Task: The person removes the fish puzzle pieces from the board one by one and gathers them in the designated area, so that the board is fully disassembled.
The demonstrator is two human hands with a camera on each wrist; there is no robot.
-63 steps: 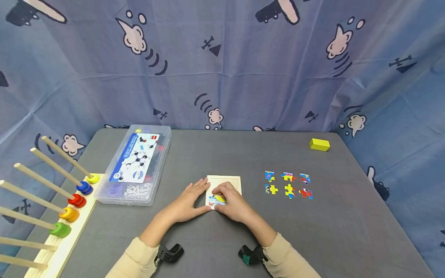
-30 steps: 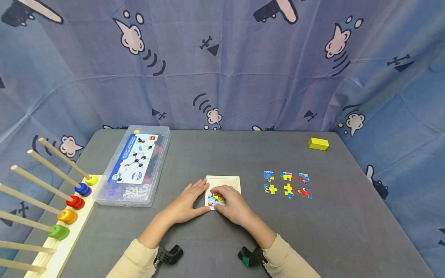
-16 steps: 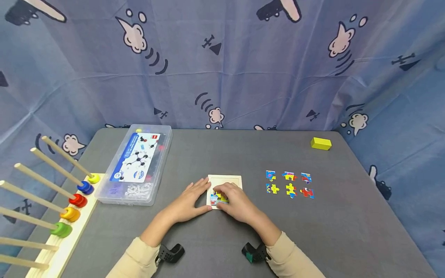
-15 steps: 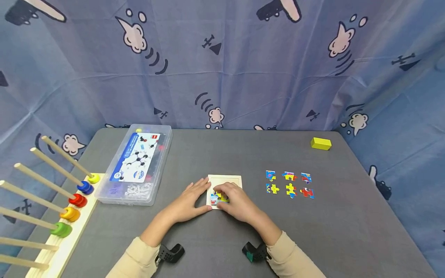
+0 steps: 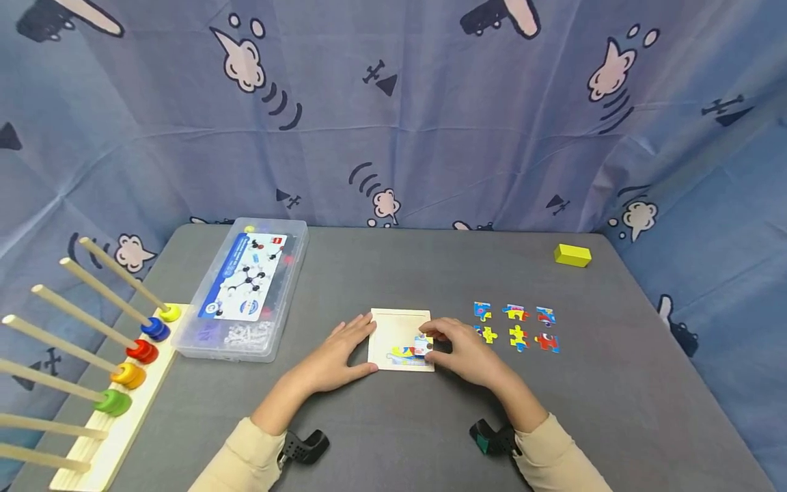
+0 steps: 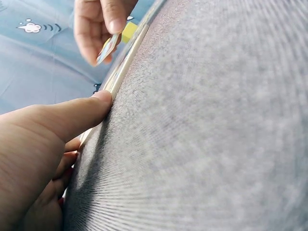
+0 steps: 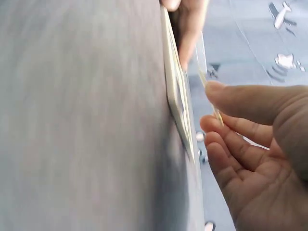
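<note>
A small wooden puzzle tray (image 5: 393, 322) lies on the grey table, with joined yellow and blue puzzle pieces (image 5: 403, 354) along its lower part. My left hand (image 5: 335, 355) rests at the tray's left side, fingers stretched along the edge and thumb at the near corner. In the left wrist view that thumb (image 6: 86, 113) touches the tray's rim. Thumb and fingertips of my right hand (image 5: 464, 352) pinch a light blue and white puzzle piece (image 5: 421, 344) at the tray's right side. Both wrist views show this piece raised above the tray, the right one edge-on.
Two rows of loose puzzle pieces (image 5: 518, 336) lie right of the tray, one partly behind the right hand. A yellow block (image 5: 572, 255) sits at the far right. Leftward are a clear plastic case (image 5: 285, 287) and a wooden peg rack (image 5: 132, 417) with coloured rings.
My right hand has moved from the tray's lower left to its right side, carrying a pinched puzzle piece. Bare wood now shows at the lower left. The left hand has stayed in place.
</note>
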